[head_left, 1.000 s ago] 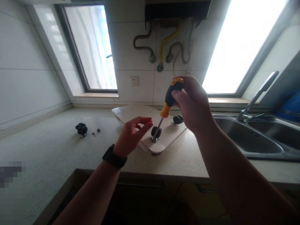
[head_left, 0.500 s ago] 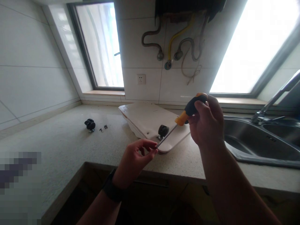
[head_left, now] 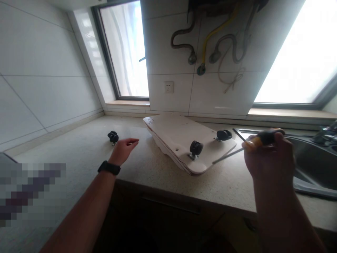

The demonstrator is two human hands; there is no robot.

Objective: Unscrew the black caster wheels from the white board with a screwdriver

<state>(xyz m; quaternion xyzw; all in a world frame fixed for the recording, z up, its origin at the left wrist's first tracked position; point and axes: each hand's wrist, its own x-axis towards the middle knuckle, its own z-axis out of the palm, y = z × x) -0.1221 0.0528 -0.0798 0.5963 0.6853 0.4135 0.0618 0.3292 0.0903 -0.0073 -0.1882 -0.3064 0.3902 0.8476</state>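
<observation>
My left hand (head_left: 124, 151) is over the counter at left, thumb and fingers pinched together. Whether anything small is between the fingertips is hidden. Just beyond it a loose black caster wheel (head_left: 113, 136) rests on the counter. My right hand (head_left: 268, 163) is closed around the yellow-and-black handle of a screwdriver (head_left: 263, 137), right of the white board (head_left: 173, 131). Its shaft points left and looks doubled, perhaps by motion. The board lies tilted on the counter, with a black caster (head_left: 196, 149) at its near corner and another caster (head_left: 224, 135) at its right corner.
The pale speckled counter (head_left: 158, 172) ends at a front edge above dark cabinets. A steel sink (head_left: 310, 165) with a tap (head_left: 325, 133) is at right. Behind stand a tiled wall with a socket (head_left: 169, 87), pipes and two windows.
My left hand has moved from the screwdriver's tip leftward to near the loose caster. My right hand has drawn the screwdriver right, away from the board's near corner. The view has shifted right.
</observation>
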